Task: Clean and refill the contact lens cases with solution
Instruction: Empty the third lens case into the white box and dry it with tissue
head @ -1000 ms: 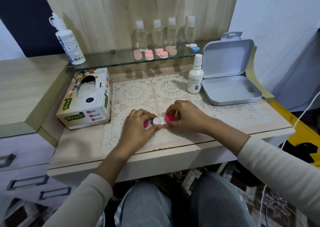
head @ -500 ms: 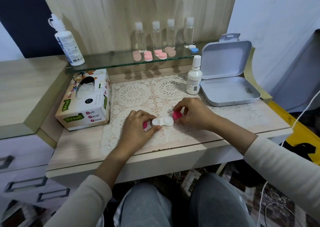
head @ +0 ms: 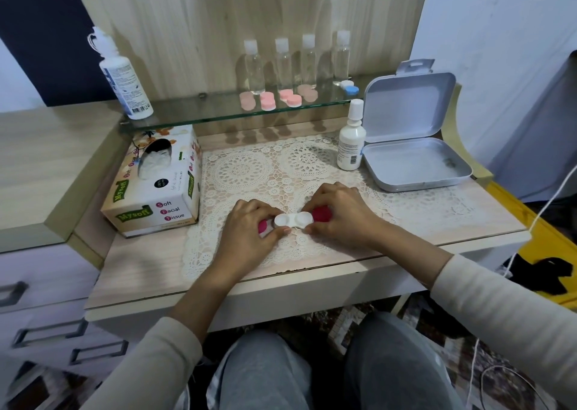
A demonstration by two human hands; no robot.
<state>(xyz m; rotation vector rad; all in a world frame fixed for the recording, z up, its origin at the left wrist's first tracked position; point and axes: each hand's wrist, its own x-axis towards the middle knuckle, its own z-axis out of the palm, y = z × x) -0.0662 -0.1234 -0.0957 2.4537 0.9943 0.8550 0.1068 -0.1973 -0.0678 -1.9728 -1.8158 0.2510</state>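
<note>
Left grip [head: 246, 238] pinches one pink cap [head: 261, 227], right grip [head: 340, 219] the other cap [head: 322, 214]; lens case [head: 293, 220] sits uncapped, cleaning and refilling likely ahead.

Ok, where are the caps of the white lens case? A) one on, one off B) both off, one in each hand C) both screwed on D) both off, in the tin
B: the white lens case shows two bare wells; the left hand holds the left cap, the right hand holds the right cap.
</note>
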